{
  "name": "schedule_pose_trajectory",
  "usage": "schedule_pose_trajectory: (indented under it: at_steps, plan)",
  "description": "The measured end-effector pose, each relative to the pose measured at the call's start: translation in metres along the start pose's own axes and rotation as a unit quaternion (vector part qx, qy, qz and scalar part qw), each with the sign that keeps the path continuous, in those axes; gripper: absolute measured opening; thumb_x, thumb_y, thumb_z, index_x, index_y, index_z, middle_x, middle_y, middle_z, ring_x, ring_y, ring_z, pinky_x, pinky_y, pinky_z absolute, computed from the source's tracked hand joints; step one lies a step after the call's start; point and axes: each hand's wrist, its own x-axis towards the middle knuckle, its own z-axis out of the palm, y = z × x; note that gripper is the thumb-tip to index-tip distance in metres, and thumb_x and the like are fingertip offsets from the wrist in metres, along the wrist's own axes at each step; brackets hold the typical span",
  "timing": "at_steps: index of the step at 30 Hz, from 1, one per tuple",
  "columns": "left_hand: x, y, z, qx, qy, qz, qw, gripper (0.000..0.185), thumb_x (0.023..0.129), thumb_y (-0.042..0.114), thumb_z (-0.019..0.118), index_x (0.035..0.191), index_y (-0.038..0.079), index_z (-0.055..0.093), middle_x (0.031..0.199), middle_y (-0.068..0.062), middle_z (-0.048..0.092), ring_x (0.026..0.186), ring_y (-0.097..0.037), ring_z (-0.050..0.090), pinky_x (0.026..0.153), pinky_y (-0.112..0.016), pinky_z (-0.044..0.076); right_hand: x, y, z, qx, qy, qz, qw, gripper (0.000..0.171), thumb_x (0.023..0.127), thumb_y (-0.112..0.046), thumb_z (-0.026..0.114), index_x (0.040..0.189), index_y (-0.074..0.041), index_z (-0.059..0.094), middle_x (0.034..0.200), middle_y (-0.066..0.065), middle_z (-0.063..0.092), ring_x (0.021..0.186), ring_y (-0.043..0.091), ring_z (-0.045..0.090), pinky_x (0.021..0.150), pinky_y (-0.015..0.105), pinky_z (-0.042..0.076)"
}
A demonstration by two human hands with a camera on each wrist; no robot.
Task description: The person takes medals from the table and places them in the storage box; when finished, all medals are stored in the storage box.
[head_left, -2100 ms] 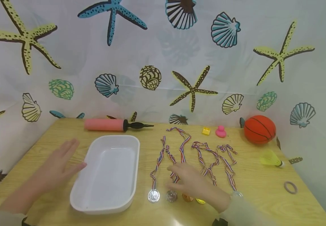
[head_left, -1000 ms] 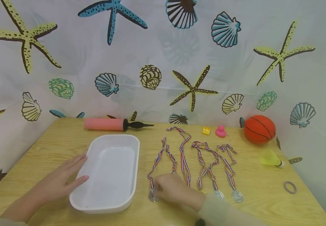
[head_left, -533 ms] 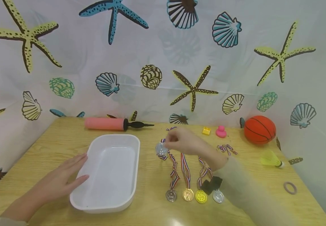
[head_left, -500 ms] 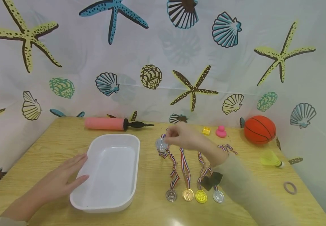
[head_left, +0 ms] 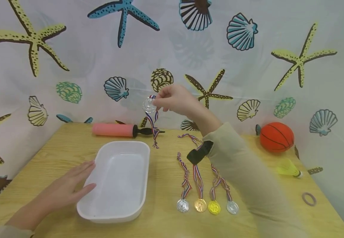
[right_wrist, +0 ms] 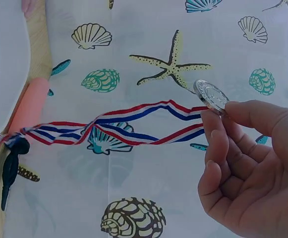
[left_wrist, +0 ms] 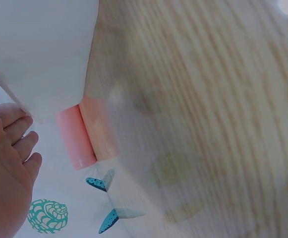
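Note:
My right hand (head_left: 167,99) is raised above the table and pinches a silver medal (head_left: 149,104) between thumb and fingers. The same medal (right_wrist: 211,96) shows in the right wrist view, its red, white and blue ribbon (right_wrist: 119,126) trailing away from it. In the head view that ribbon (head_left: 153,127) hangs down over the far right corner of a white tray (head_left: 143,185). My left hand (head_left: 66,188) lies flat on the table with straight fingers against the tray's left side; the left hand (left_wrist: 7,163) appears beside the tray wall (left_wrist: 39,54) in the left wrist view.
Several medals (head_left: 207,207) lie in a row near the front edge, ribbons stretched away. A pink pump (head_left: 115,130) lies behind the tray. An orange ball (head_left: 277,137), a yellow shuttlecock (head_left: 288,168) and a hair tie (head_left: 309,199) sit at the right.
My right hand picked the leftmost silver medal off the table and lifted it up and to the left, ribbon dangling. My left hand moved against the tray's side and stayed there.

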Motion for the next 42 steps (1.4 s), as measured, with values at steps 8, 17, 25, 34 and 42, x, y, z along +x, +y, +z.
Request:
schedule_pose_trajectory:
  at_steps: [8,17,25,34,42]
  plan:
    - [0.002,0.0,0.0,0.001,-0.005,0.002,1.0,0.065,0.092,0.04,0.052,0.138,-0.003,0.037,0.143,-0.021,0.032,0.129,-0.041,0.028,0.101,-0.057,0.026,0.026,-0.009,0.029,0.047,0.002,0.004,0.999,0.015,0.089,-0.02,0.062,0.088,-0.005,0.064,0.085,0.004,0.065,0.075,0.019,0.058,0.067,0.027,0.049]
    - [0.001,0.002,-0.001,0.004,-0.002,0.0,1.0,0.064,0.092,0.041,0.052,0.137,-0.003,0.04,0.142,-0.021,0.034,0.128,-0.042,0.03,0.098,-0.058,0.029,0.046,0.013,0.085,0.087,-0.007,0.052,0.995,0.015,0.088,-0.02,0.064,0.084,-0.005,0.064,0.083,0.007,0.066,0.07,0.015,0.056,0.059,0.022,0.047]
    - [0.001,0.002,0.0,0.012,-0.005,-0.005,0.9999,0.065,0.092,0.042,0.052,0.137,-0.003,0.04,0.142,-0.021,0.034,0.127,-0.042,0.03,0.098,-0.058,0.029,0.058,0.04,0.137,0.131,0.001,0.11,0.985,0.017,0.086,-0.016,0.065,0.075,-0.004,0.062,0.072,0.004,0.063,0.065,0.015,0.053,0.059,0.024,0.047]
    - [-0.002,0.002,-0.001,0.013,0.004,0.001,0.9999,0.064,0.092,0.041,0.053,0.136,-0.003,0.041,0.141,-0.02,0.036,0.128,-0.041,0.03,0.099,-0.056,0.03,0.063,0.058,0.185,0.127,0.007,0.197,0.972,0.015,0.084,-0.015,0.068,0.074,-0.004,0.068,0.069,0.005,0.066,0.057,0.014,0.054,0.067,0.031,0.052]
    - [-0.002,0.002,-0.002,0.013,-0.001,-0.001,0.9999,0.065,0.091,0.042,0.053,0.137,-0.003,0.04,0.142,-0.02,0.035,0.129,-0.04,0.03,0.099,-0.056,0.029,0.065,0.075,0.221,0.143,0.034,0.281,0.948,0.015,0.081,-0.012,0.07,0.068,-0.003,0.066,0.057,0.005,0.059,0.047,0.012,0.044,0.047,0.023,0.039]
